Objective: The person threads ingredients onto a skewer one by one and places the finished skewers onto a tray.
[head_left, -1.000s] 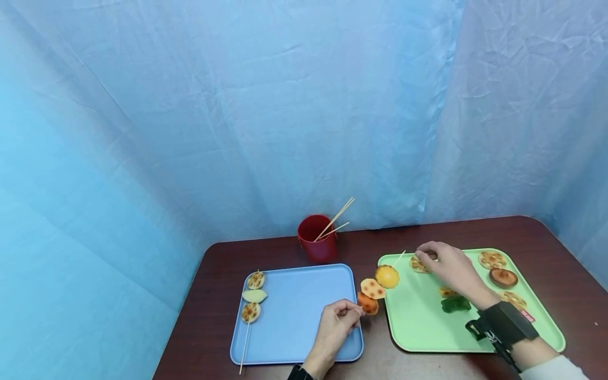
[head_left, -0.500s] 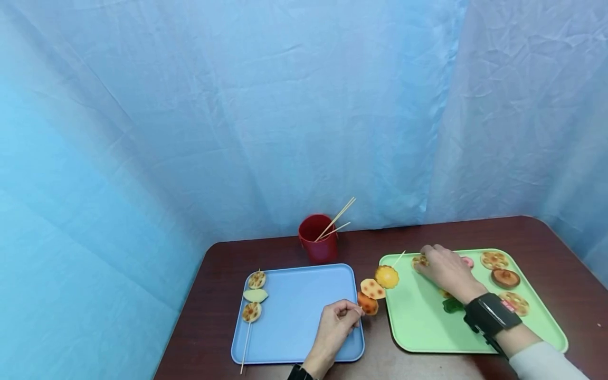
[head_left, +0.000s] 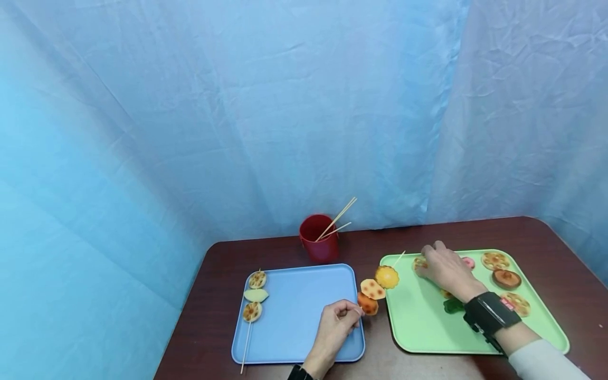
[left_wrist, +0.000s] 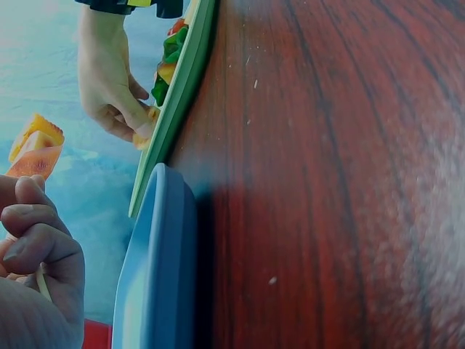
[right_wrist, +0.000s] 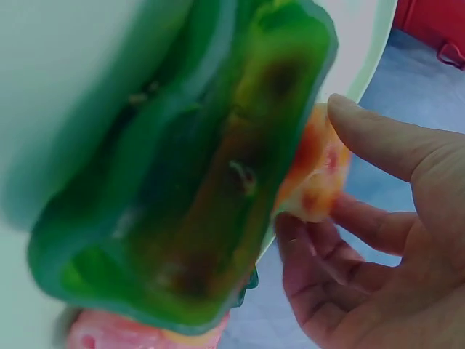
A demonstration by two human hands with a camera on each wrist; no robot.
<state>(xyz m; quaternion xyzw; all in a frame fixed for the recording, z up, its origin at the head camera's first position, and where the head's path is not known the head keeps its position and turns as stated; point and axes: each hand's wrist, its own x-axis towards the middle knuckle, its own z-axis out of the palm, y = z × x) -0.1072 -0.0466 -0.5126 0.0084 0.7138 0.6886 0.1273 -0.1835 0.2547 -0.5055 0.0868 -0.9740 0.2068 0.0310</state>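
Green plastic makes the right-hand tray (head_left: 423, 332), and part of what lies on it is hidden by the right hand (head_left: 444, 270) and forearm: one slice under the palm shows only an edge, and the wrist covers part of a green pepper (head_left: 453, 305). With 12 o'clock at the far edge, the right hand is at the tray's 10 o'clock, thumb and fingers clamped on a browned slice (right_wrist: 316, 171), itself partly covered. In the right wrist view the pepper is blurred and fills much of the frame. The left sleeve is out of sight, and the left wristband (head_left: 300, 372) is cut off by the bottom edge in the head view.

The left hand (head_left: 334, 327), over the blue tray's (head_left: 304, 295) 3 o'clock rim, pinches the lower end of a skewer (head_left: 372, 289); that end is hidden in the fingers. The skewer slants toward 1 o'clock, with three pieces on it, its bare tip over the green tray's 10 o'clock corner.

A second skewer (head_left: 255, 295), also three pieces, lies along the blue tray's 9 o'clock side. One red bucket (head_left: 319, 253) stands beyond that tray's 1 o'clock edge; three sticks (head_left: 339, 214) can be made out. Around the green tray: one pink piece (head_left: 468, 262) at 12, one slice (head_left: 495, 260) at 1, one brown mushroom (head_left: 506, 279) at 2, another slice (head_left: 520, 304) at 3.
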